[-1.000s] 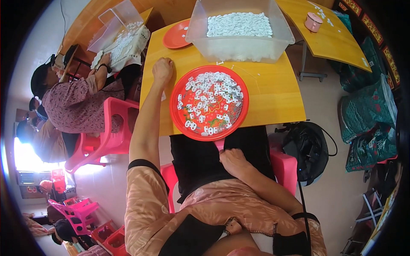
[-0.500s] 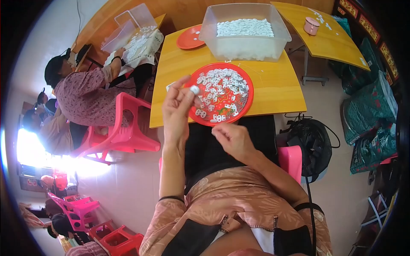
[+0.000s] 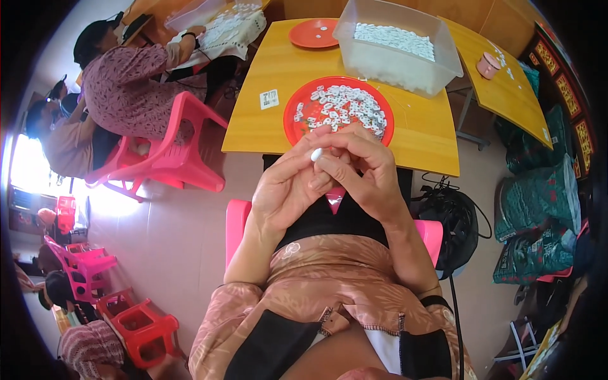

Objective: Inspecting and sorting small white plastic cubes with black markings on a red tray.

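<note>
In front of my body, both hands are together over the near rim of a red plate point(image 3: 292, 95). My left hand point(image 3: 283, 183) is closed, its thumb and fingertips pinching a small white oval piece point(image 3: 316, 154). My right hand point(image 3: 369, 172) is closed around the same piece from the other side, its thumb and fingers pressed to it. The fingers overlap and hide most of the piece. On the plate lie many small white pieces point(image 3: 354, 104) with dark and reddish dots or holes, loosely spread.
A clear plastic bin point(image 3: 399, 69) of white pieces stands at the back of the yellow table point(image 3: 253, 126). Beside it is an orange-red plate point(image 3: 310, 39). A co-worker point(image 3: 136, 82) sits at the left near a pink chair point(image 3: 177, 149). A black bag point(image 3: 446, 221) stands right of my seat.
My right hand has come up and left to meet my left hand at the white piece. My left hand has lowered and moved right. The whole view has shifted.
</note>
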`<action>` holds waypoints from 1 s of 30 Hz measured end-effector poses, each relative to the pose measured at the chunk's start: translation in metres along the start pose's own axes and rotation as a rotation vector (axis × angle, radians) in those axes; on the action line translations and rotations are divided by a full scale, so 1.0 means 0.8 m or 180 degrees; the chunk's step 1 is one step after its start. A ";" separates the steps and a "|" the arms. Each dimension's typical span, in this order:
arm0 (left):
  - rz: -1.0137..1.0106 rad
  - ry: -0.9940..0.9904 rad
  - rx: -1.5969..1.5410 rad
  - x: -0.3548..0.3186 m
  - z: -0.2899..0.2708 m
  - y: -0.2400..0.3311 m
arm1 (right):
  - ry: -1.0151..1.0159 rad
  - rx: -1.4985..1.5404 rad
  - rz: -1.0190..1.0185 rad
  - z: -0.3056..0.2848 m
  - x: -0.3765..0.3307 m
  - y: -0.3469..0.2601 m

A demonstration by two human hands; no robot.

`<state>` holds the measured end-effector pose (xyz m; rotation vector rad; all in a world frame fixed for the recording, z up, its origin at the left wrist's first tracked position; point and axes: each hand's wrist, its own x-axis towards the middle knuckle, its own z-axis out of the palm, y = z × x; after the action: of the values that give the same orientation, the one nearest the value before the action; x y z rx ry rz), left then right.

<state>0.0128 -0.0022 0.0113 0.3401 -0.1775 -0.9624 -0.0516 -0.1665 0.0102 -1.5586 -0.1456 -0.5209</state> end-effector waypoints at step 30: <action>0.1581 0.0495 0.3344 0.002 -0.035 -0.022 | -0.0150 0.1398 0.1353 -0.013 -0.010 -0.007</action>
<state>0.0085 -0.0069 -0.0209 1.2640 -0.5952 -0.2735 -0.0633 -0.1746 0.0120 -1.1269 0.0370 -0.1037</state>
